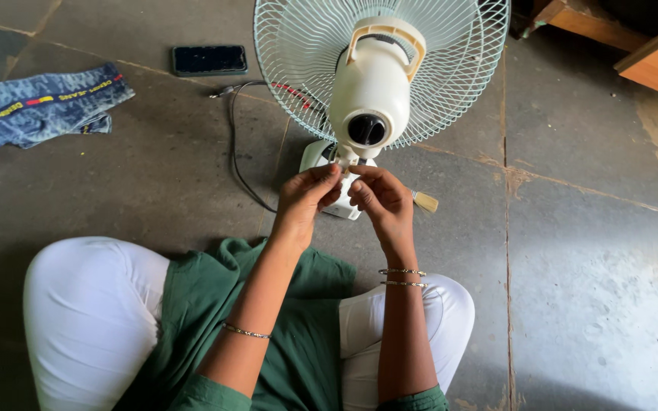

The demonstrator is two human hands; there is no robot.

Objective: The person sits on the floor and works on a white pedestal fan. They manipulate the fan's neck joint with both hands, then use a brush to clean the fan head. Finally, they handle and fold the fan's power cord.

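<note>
Head view: fingertips of both hands [344, 194] at cream plastic fan [371, 91].

Soft, even daylight, faint shadows, sharp focus, slight wide-angle bending at edges.

The table fan's motor housing [373, 84] is smooth, glossy cream plastic; its grille [451, 68] is thin painted wire. The floor [595, 266] is rough, matt grey stone. The jeans [36, 106] are faded denim cloth.

place: home | signs: stone tile floor [588, 251], jeans [36, 110], phone [209, 59], wooden furniture [649, 53]
</note>
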